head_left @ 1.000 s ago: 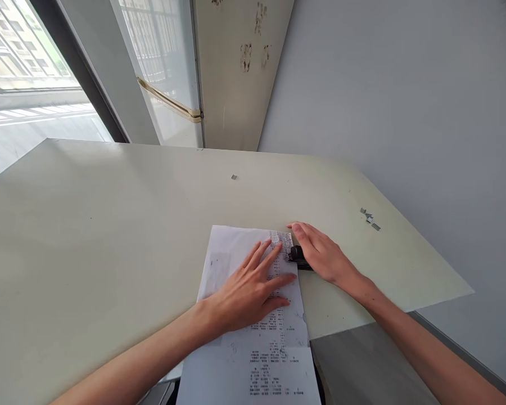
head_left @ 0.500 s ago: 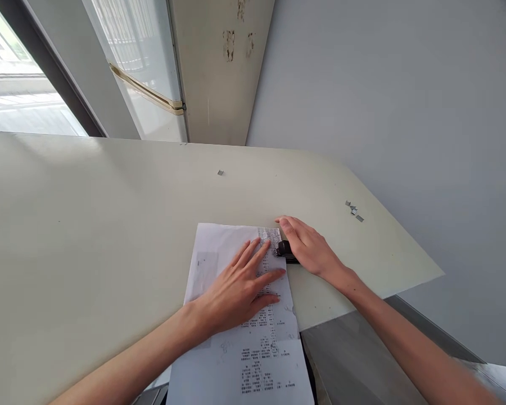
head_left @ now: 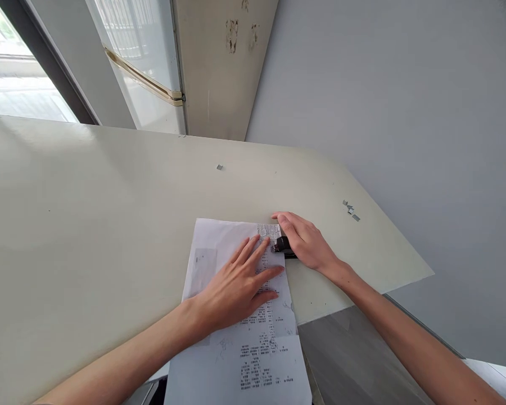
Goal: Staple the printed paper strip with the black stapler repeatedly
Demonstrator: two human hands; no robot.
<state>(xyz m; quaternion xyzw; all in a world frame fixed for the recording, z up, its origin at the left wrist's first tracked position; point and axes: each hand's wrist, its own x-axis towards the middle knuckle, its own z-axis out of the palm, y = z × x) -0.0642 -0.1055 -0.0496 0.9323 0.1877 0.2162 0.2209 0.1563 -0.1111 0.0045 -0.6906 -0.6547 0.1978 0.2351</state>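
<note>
A printed sheet of paper (head_left: 227, 365) lies on the table and hangs past its near edge; whether more sheets lie under it I cannot tell. My left hand (head_left: 240, 284) rests flat on the paper with its fingers spread. At the paper's right edge, near the top, sits a black stapler (head_left: 283, 245), its front end over the sheet. My right hand (head_left: 306, 239) is closed over the stapler's rear part, which hides most of it.
The pale table (head_left: 109, 225) spreads around the paper. Several staple strips (head_left: 351, 210) lie toward the right edge, and one small strip (head_left: 220, 167) lies farther back. Behind the table stand a fridge (head_left: 219, 84) and a grey wall (head_left: 362, 84).
The view has shifted slightly. Both hands keep their places on the paper and the stapler; the stapler's head seems to reach slightly farther left over the sheet.
</note>
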